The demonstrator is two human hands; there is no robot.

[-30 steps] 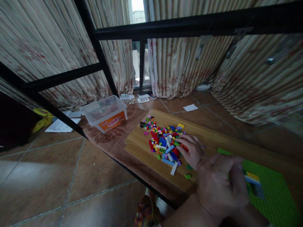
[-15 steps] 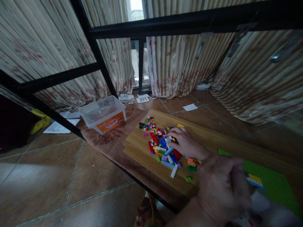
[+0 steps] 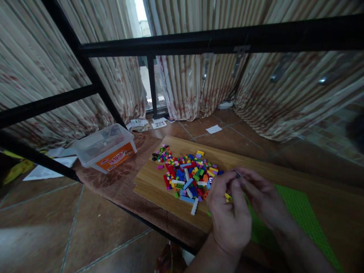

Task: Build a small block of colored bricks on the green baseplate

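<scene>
My left hand (image 3: 230, 220) and my right hand (image 3: 263, 199) meet fingertip to fingertip just right of a pile of small coloured bricks (image 3: 186, 176). Both are pinched on a small brick (image 3: 237, 174) between them; its colour is hard to make out. A bit of yellow shows under my left fingers. The pile lies on a wooden board (image 3: 155, 184). A green studded baseplate (image 3: 301, 212) lies under and to the right of my hands, partly hidden by them.
A clear plastic box with an orange label (image 3: 105, 149) stands at the left on a brown mat (image 3: 122, 182). Black metal bars (image 3: 93, 89) cross in front of striped curtains. Papers (image 3: 157, 123) lie on the tiled floor.
My right hand has left the brick pile and come back to meet my left hand above the green baseplate. The view has swung to the right.
</scene>
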